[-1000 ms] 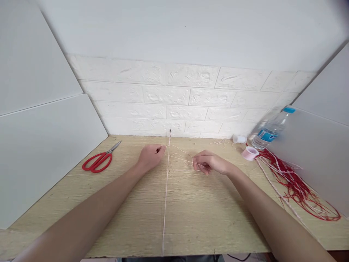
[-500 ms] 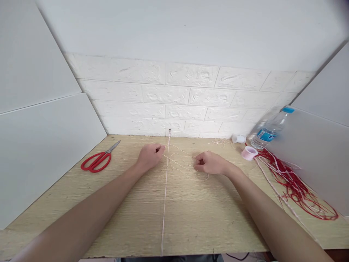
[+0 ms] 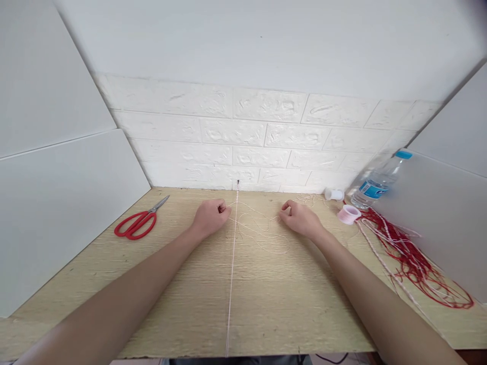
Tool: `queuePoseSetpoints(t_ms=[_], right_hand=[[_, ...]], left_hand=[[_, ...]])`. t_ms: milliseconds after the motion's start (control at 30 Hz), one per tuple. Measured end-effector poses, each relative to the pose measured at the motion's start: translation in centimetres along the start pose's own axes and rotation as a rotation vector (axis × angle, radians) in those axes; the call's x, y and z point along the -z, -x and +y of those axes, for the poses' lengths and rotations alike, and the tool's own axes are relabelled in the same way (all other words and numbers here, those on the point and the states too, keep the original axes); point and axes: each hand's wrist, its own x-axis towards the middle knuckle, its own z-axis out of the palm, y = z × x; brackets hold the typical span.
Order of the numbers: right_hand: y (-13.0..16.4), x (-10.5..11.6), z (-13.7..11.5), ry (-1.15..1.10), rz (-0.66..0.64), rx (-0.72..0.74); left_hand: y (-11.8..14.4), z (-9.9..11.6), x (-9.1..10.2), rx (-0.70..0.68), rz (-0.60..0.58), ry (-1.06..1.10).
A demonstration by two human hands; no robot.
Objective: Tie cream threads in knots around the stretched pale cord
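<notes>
A pale pink cord (image 3: 232,263) runs taut from a small hook at the wall's foot toward the table's front edge. Just left of it, my left hand (image 3: 211,217) is closed, pinching a thin cream thread (image 3: 255,210) that passes across the cord. The thread's loose loops lie on the wood right of the cord. My right hand (image 3: 300,218) is closed at the thread's right side, thumb and forefinger pinched together on it. The exact grip inside the fingers is partly hidden.
Red-handled scissors (image 3: 141,222) lie at the left. On the right are a white spool (image 3: 334,194), a pink thread spool (image 3: 349,214), a water bottle (image 3: 376,182) and a heap of red cords (image 3: 414,258). White panels stand at both sides, a brick-patterned wall behind.
My right hand has moved a little to the right and up, its fingers turning, and the thread near it has shifted. My left hand stays nearly in place.
</notes>
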Motion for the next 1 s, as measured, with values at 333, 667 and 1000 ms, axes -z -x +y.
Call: queuePoseSetpoints(t_ms=[333,667,1000], right_hand=[[-0.4,-1.0,0.3,-0.041,-0.011,-0.039],[-0.3,-1.5,-0.5,-0.090,0.017,-0.052],[0.2,-2.0,-1.0,-0.048,0.045,-0.032]], left_hand=[[0.0,0.0,-0.1,0.000,-0.020,-0.008],[-0.1,0.0,-0.1,0.008,-0.031,-0.022],[-0.1,-0.1,-0.1,0.013,-0.041,-0.035]])
